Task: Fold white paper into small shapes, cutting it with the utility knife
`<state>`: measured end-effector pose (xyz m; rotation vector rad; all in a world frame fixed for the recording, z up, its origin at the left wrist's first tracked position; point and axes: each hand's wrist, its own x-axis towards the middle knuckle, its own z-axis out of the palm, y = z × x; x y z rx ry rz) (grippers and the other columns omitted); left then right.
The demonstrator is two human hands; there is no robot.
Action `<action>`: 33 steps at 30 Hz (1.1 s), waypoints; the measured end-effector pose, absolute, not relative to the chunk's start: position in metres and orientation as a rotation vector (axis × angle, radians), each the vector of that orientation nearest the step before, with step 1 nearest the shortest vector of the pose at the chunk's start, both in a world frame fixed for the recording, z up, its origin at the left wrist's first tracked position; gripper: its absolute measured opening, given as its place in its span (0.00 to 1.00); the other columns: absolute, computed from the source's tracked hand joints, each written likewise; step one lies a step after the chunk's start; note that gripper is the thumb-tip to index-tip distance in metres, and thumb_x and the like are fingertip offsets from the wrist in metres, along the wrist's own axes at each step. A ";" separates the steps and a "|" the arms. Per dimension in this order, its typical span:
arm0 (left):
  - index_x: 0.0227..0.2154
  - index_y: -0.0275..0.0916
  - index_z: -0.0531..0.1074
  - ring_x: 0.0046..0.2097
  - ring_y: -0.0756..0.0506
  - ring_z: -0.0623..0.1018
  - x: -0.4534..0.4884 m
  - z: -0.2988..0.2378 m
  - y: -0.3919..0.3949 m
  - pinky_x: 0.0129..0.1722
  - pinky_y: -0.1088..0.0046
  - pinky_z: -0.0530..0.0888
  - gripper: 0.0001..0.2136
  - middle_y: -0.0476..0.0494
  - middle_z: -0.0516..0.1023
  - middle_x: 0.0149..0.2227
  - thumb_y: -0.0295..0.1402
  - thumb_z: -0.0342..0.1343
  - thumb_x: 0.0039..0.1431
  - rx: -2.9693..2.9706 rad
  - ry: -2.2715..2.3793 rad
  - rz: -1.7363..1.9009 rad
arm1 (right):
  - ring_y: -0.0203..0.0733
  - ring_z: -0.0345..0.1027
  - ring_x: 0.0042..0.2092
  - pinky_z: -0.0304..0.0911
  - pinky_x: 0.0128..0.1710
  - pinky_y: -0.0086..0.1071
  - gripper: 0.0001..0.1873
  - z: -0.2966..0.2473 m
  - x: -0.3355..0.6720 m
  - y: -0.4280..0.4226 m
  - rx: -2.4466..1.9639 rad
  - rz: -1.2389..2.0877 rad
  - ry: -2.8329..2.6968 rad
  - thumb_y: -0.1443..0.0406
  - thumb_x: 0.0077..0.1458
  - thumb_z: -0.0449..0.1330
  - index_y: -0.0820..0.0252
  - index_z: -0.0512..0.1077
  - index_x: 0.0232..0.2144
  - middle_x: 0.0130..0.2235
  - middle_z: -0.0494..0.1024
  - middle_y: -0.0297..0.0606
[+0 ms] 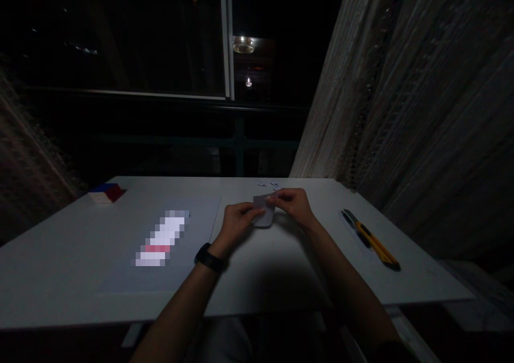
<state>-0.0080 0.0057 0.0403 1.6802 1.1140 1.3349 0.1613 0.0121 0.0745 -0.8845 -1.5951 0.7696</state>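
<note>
Over the middle of the white table [257, 277], a small greyish card [263, 218] with rounded lower corners is held between both hands. My left hand [237, 219], with a dark band on its wrist, pinches the card's left side between thumb and fingers. At the upper right edge, my right hand [295, 205] is closed with thumb and fingertips together on the card. Its fingers partly cover that corner. Just beyond the hands, small dark marks or bits [268, 184] show on the tabletop; I cannot tell which.
To the right lies a yellow utility knife [375, 245] beside a clear strip like a ruler [357, 234]. A bright pixelated rectangle [163, 240] rests on a pale sheet [193, 269] at left. A coloured cube [106, 193] stands far left. Curtains [341, 84] hang beyond.
</note>
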 end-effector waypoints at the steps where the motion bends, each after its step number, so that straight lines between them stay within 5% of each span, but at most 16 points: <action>1: 0.26 0.36 0.78 0.30 0.46 0.75 -0.008 0.040 0.006 0.30 0.75 0.68 0.10 0.46 0.79 0.27 0.38 0.62 0.44 1.687 1.117 1.325 | 0.39 0.67 0.26 0.62 0.27 0.32 0.13 0.075 0.162 0.012 -0.885 0.776 -1.590 0.55 0.37 0.67 0.60 0.76 0.19 0.22 0.75 0.35; 7: 0.24 0.34 0.78 0.28 0.48 0.74 -0.008 0.041 0.005 0.26 0.76 0.67 0.11 0.47 0.77 0.24 0.39 0.62 0.44 1.661 1.098 1.267 | 0.37 0.65 0.25 0.60 0.27 0.31 0.13 0.077 0.163 0.010 -0.877 0.793 -1.587 0.55 0.38 0.66 0.60 0.75 0.19 0.20 0.73 0.33; 14: 0.30 0.34 0.77 0.30 0.47 0.75 -0.007 0.045 0.001 0.28 0.76 0.69 0.15 0.45 0.79 0.30 0.37 0.65 0.38 1.496 0.967 1.112 | 0.31 0.53 0.20 0.50 0.23 0.28 0.21 0.074 0.159 0.010 -0.926 0.751 -1.562 0.55 0.42 0.64 0.61 0.65 0.10 0.14 0.60 0.28; 17: 0.24 0.33 0.75 0.26 0.49 0.73 -0.007 0.044 0.001 0.24 0.77 0.66 0.14 0.47 0.76 0.24 0.39 0.65 0.37 1.504 0.976 1.073 | 0.29 0.50 0.20 0.48 0.21 0.28 0.22 0.068 0.157 0.015 -0.954 0.798 -1.490 0.55 0.39 0.66 0.62 0.63 0.09 0.13 0.57 0.27; 23: 0.17 0.33 0.69 0.20 0.53 0.65 -0.009 0.041 0.003 0.19 0.79 0.59 0.18 0.52 0.66 0.16 0.45 0.64 0.37 1.576 1.020 1.048 | 0.32 0.57 0.22 0.55 0.24 0.28 0.18 0.061 0.154 0.020 -0.959 0.941 -1.301 0.54 0.39 0.65 0.63 0.70 0.14 0.17 0.66 0.30; 33: 0.20 0.32 0.71 0.22 0.52 0.68 -0.009 0.042 0.002 0.22 0.77 0.61 0.17 0.49 0.70 0.19 0.43 0.64 0.38 1.480 0.926 0.982 | 0.33 0.59 0.21 0.56 0.24 0.29 0.19 0.058 0.150 0.022 -0.992 0.972 -1.189 0.53 0.35 0.66 0.63 0.70 0.13 0.16 0.67 0.31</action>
